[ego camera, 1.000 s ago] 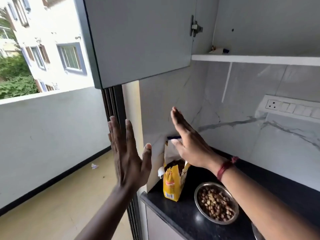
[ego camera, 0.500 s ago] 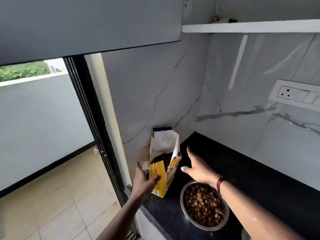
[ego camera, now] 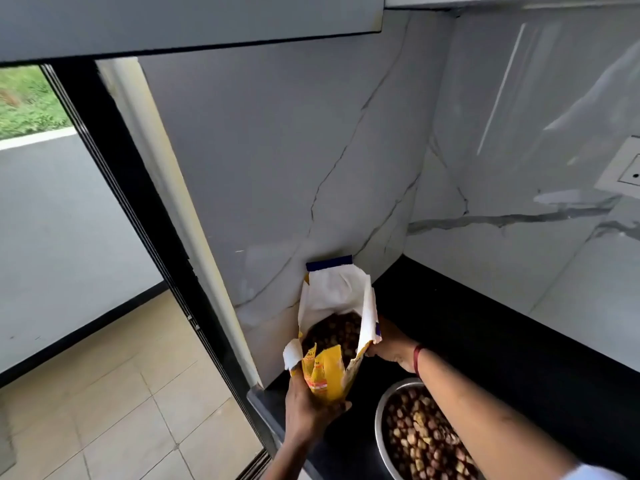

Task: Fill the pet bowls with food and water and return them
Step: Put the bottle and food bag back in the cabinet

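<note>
A yellow pet food bag (ego camera: 327, 372) with a white inside stands open in the counter's left corner, brown kibble showing in it. My left hand (ego camera: 310, 408) grips the bag's lower front from below. My right hand (ego camera: 389, 344) holds the bag's right side, partly hidden behind the torn edge. A steel bowl (ego camera: 420, 433) full of kibble sits on the black counter (ego camera: 502, 341) just right of the bag, under my right forearm.
Marble-look walls (ego camera: 294, 168) close the corner behind the bag. A grey cabinet door (ego camera: 190, 19) hangs overhead. A socket panel (ego camera: 623, 168) is on the right wall. A black sliding-door frame (ego camera: 138, 220) and tiled balcony floor (ego camera: 114, 393) lie to the left.
Both hands came down from raised, open positions and closed on the food bag. The view tilted down and nearer to the counter.
</note>
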